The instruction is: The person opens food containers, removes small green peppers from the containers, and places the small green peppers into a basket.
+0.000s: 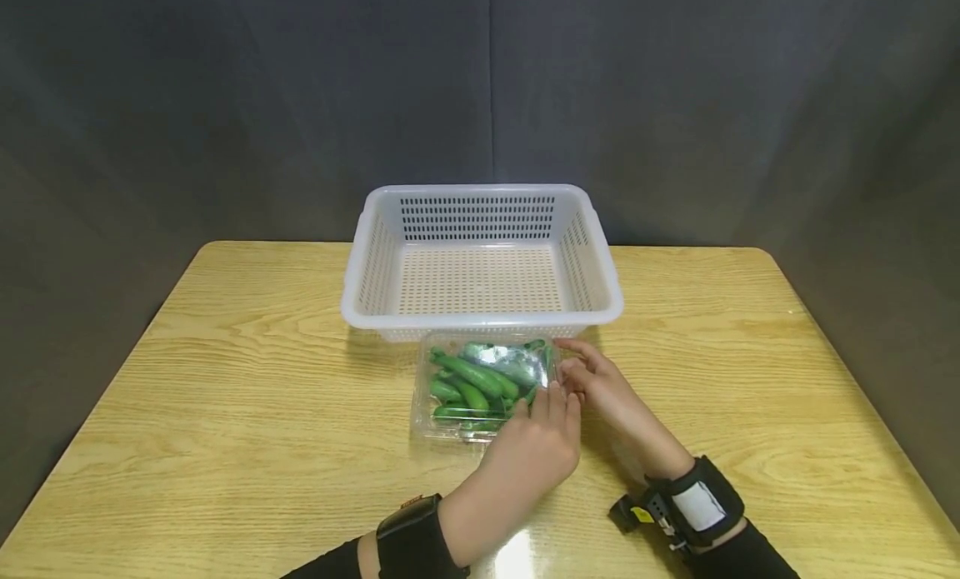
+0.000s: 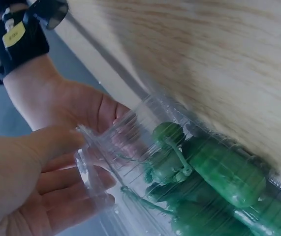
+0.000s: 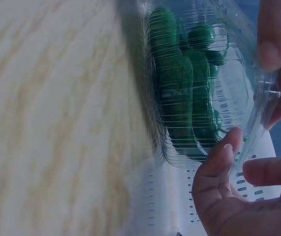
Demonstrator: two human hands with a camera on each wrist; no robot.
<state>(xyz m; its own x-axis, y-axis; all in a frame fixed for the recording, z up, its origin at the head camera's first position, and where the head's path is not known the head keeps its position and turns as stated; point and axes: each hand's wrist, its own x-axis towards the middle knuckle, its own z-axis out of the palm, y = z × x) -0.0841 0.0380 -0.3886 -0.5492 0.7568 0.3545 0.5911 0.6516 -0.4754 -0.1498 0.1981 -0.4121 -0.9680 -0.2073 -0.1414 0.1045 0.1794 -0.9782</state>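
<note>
A clear plastic clamshell box (image 1: 420, 396) lies on the table, with several green, stemmed vegetables (image 1: 480, 375) inside that look like plump peppers. At its right end my left hand (image 1: 536, 441) pinches the rim between thumb and fingers. My right hand (image 1: 611, 396) is at the same end, on the far corner; in the right wrist view its thumb and a bent finger (image 3: 219, 162) pinch the box edge. The left wrist view has the left hand (image 2: 12, 182) at the lower left, facing the right hand (image 2: 66, 103) across the box's rim (image 2: 98, 147). The lid appears closed.
A white perforated plastic basket (image 1: 480, 321) stands just behind the box, with nothing in it. The wooden table (image 1: 225, 412) extends to both sides. A dark grey curtain (image 1: 480, 87) rises behind the table.
</note>
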